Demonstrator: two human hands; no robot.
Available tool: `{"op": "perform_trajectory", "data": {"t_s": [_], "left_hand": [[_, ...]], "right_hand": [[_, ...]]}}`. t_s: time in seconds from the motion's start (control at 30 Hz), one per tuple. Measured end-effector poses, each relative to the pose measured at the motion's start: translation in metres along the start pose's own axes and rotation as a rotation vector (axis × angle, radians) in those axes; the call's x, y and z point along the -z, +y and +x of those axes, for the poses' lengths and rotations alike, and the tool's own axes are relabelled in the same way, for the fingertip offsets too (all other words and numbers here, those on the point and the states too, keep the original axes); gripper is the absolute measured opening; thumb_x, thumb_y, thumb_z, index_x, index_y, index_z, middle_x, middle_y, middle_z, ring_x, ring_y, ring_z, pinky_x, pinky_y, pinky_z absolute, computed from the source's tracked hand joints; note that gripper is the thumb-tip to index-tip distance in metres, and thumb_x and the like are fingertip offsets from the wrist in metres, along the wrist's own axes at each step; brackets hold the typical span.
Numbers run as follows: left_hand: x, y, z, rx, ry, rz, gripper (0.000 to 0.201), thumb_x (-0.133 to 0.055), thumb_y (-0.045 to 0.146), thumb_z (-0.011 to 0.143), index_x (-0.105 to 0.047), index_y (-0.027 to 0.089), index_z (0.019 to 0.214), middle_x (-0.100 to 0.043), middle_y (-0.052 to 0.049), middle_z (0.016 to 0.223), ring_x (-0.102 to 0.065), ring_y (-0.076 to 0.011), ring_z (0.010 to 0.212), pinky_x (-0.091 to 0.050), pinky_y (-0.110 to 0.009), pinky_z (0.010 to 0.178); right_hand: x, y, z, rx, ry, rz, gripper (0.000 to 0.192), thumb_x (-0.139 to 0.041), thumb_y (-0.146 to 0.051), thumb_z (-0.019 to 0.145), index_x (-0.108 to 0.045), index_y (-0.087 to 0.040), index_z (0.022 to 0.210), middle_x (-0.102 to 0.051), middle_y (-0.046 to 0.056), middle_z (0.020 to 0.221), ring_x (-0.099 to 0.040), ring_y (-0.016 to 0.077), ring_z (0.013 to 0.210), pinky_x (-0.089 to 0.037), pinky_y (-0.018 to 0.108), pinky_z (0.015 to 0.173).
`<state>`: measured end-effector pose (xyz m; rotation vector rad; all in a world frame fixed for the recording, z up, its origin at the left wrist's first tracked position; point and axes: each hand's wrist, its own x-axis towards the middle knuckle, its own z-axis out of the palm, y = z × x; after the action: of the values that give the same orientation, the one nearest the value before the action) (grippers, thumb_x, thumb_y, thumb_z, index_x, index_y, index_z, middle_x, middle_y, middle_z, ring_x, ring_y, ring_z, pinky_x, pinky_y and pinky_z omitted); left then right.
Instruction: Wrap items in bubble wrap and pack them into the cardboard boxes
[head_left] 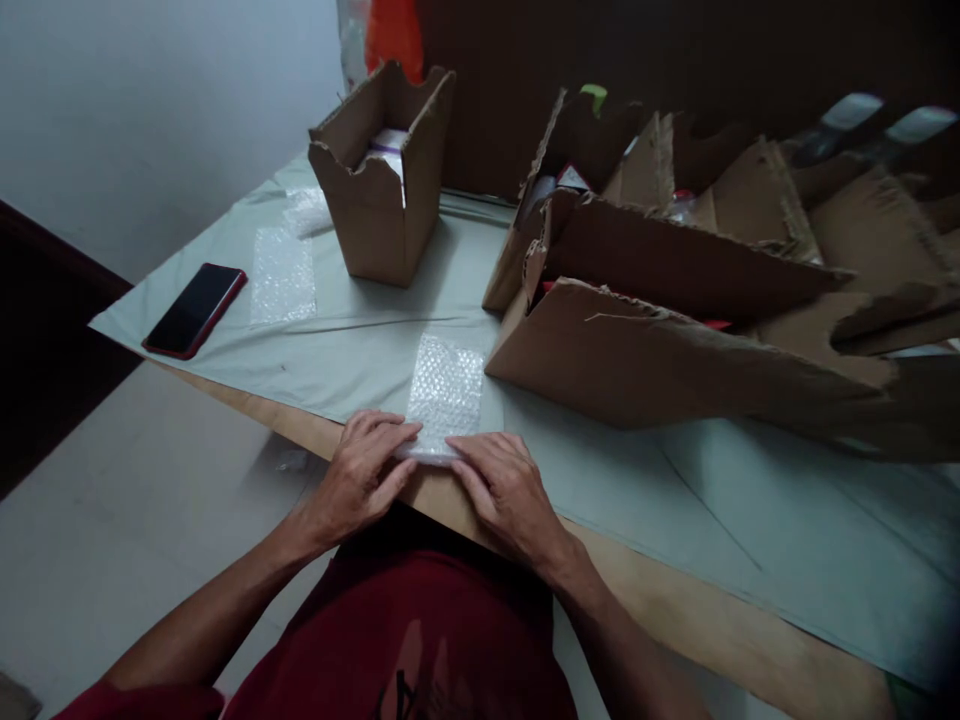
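Note:
A strip of bubble wrap (445, 388) lies on the pale cloth at the table's near edge. My left hand (361, 470) and my right hand (501, 485) both rest on its near end, fingertips pressing down on a small rolled or folded part of it. What is inside the fold is hidden under my fingers. The far end of the strip lies flat toward the cardboard boxes.
A tall open cardboard box (384, 175) stands at the back. Large torn cardboard boxes (675, 330) fill the right side. A phone (195, 309) and more bubble wrap (282, 275) lie at the left, near the table (720, 620) corner.

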<state>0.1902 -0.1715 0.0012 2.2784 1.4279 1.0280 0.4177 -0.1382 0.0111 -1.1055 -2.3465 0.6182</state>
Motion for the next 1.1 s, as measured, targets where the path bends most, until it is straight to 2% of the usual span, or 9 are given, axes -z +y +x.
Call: {"op": "perform_trajectory", "data": {"t_s": [0.17,0.27,0.4,0.57,0.7,0.77,0.83,0.97,1.1], "left_hand": [[-0.012,-0.017,0.022,0.078,0.004,0.115,0.032,-0.058,0.025,0.099,-0.062,0.016,0.130,-0.073,-0.009,0.102,-0.063,-0.0252,0.096,-0.050,-0.042,0.089],[-0.020,-0.024,0.032,0.121,0.045,0.175,0.031,-0.057,0.027,0.099,-0.063,0.017,0.128,-0.071,-0.012,0.110,-0.063,-0.0272,0.101,-0.050,-0.044,0.091],[-0.011,-0.013,0.024,-0.004,0.060,0.115,0.038,-0.063,0.028,0.096,-0.060,0.020,0.133,-0.067,-0.013,0.122,-0.060,-0.0287,0.116,-0.047,-0.047,0.102],[0.000,-0.003,0.013,0.026,0.006,-0.018,0.041,-0.060,0.020,0.097,-0.055,0.021,0.138,-0.073,-0.007,0.104,-0.063,-0.0245,0.104,-0.049,-0.044,0.097],[-0.015,-0.020,0.031,0.112,0.021,0.146,0.033,-0.059,0.027,0.098,-0.063,0.018,0.130,-0.074,-0.009,0.100,-0.064,-0.0263,0.096,-0.049,-0.044,0.091],[-0.022,-0.028,0.043,0.165,0.032,0.207,0.030,-0.060,0.030,0.098,-0.066,0.017,0.124,-0.074,-0.009,0.100,-0.064,-0.0266,0.095,-0.050,-0.043,0.089],[-0.022,-0.029,0.048,0.202,0.105,0.198,0.029,-0.060,0.032,0.097,-0.067,0.017,0.120,-0.073,-0.010,0.103,-0.064,-0.0269,0.097,-0.050,-0.044,0.091],[-0.007,-0.009,0.033,0.398,0.274,-0.090,0.029,-0.060,0.035,0.096,-0.068,0.019,0.119,-0.071,-0.008,0.105,-0.067,-0.0228,0.099,-0.055,-0.040,0.090],[-0.002,0.014,0.005,0.745,0.183,-0.640,0.043,-0.070,0.043,0.090,-0.065,0.017,0.124,-0.075,-0.010,0.111,-0.073,-0.0229,0.100,-0.060,-0.036,0.088]], "right_hand": [[0.002,0.001,-0.003,-0.026,0.142,-0.185,0.030,-0.054,-0.026,0.102,-0.065,-0.019,0.129,-0.071,0.014,0.127,-0.063,0.0285,0.116,-0.049,0.045,0.094],[0.001,0.002,0.002,0.038,0.080,-0.281,0.033,-0.059,-0.022,0.098,-0.063,-0.019,0.131,-0.068,0.015,0.132,-0.059,0.0302,0.122,-0.046,0.048,0.100],[0.003,0.005,0.011,0.042,0.010,-0.215,0.032,-0.055,-0.016,0.098,-0.065,-0.021,0.128,-0.072,0.012,0.123,-0.062,0.0279,0.118,-0.046,0.048,0.100],[0.009,0.005,0.006,-0.019,-0.033,-0.020,0.035,-0.054,-0.024,0.102,-0.061,-0.027,0.136,-0.075,0.007,0.120,-0.066,0.0253,0.108,-0.049,0.046,0.096],[0.009,-0.001,0.006,-0.010,0.083,-0.253,0.036,-0.057,-0.029,0.101,-0.061,-0.021,0.135,-0.065,0.015,0.137,-0.059,0.0315,0.121,-0.047,0.049,0.098],[0.007,-0.003,0.013,0.040,0.048,-0.343,0.036,-0.061,-0.028,0.098,-0.062,-0.019,0.133,-0.064,0.016,0.137,-0.057,0.0321,0.122,-0.045,0.050,0.100],[0.005,-0.001,0.023,0.064,-0.021,-0.374,0.033,-0.060,-0.024,0.097,-0.064,-0.019,0.130,-0.068,0.015,0.130,-0.059,0.0311,0.117,-0.045,0.049,0.099],[0.004,0.013,0.040,-0.023,-0.004,-0.247,0.030,-0.053,-0.018,0.100,-0.068,-0.021,0.125,-0.074,0.012,0.120,-0.065,0.0279,0.108,-0.047,0.046,0.094],[0.007,0.008,0.032,-0.100,0.098,-0.006,0.032,-0.054,-0.019,0.099,-0.070,-0.023,0.126,-0.076,0.009,0.118,-0.069,0.0252,0.106,-0.049,0.045,0.094]]}}
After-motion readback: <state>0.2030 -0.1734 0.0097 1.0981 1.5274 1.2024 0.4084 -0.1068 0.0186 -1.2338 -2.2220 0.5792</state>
